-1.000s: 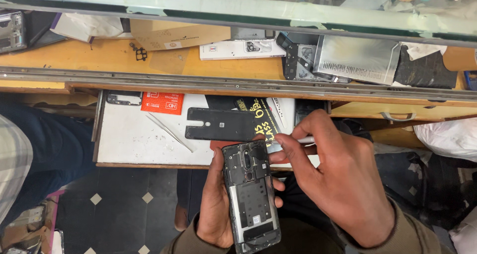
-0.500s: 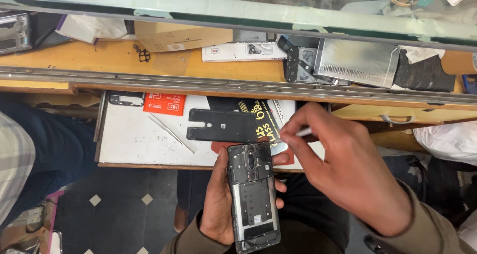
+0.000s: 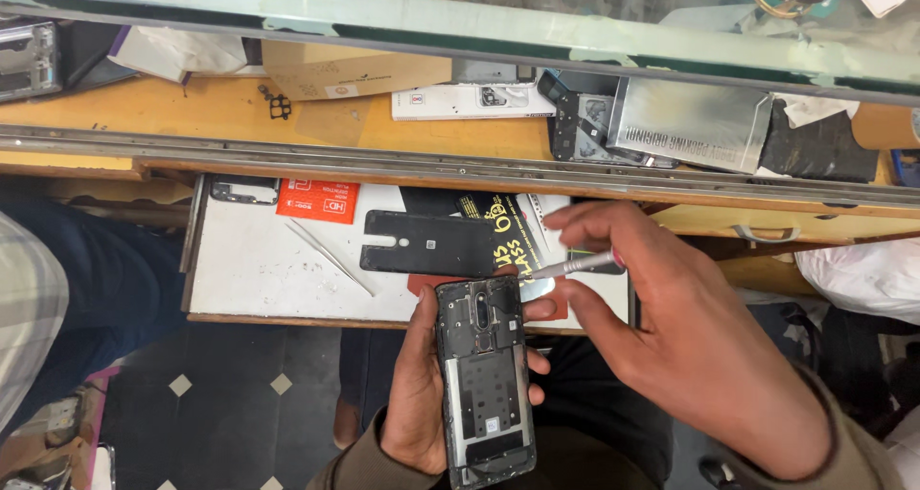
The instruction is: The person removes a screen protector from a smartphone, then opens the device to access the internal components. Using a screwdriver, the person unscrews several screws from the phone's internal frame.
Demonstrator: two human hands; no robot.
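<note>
Your left hand [image 3: 417, 394] cradles the opened phone [image 3: 484, 380] from below, fingers wrapped round both edges, back cover off and the inner frame facing up, held in the air just in front of the white work tray [image 3: 240, 270]. Your right hand [image 3: 690, 341] pinches a slim metal screwdriver [image 3: 573, 265] between thumb and fingertips, its tip at the phone's upper right corner.

The biggest risk, I judge, is the phone itself: it rests over the dark tiled floor [image 3: 220, 404], not over the desk [image 3: 192, 107], so a slip of the tip could knock it or send a tiny screw down there. A skidding tip could also scratch the exposed camera area.

On the tray, the black back cover [image 3: 426, 244] lies just beyond the phone, tweezers [image 3: 331, 257] left of it.
</note>
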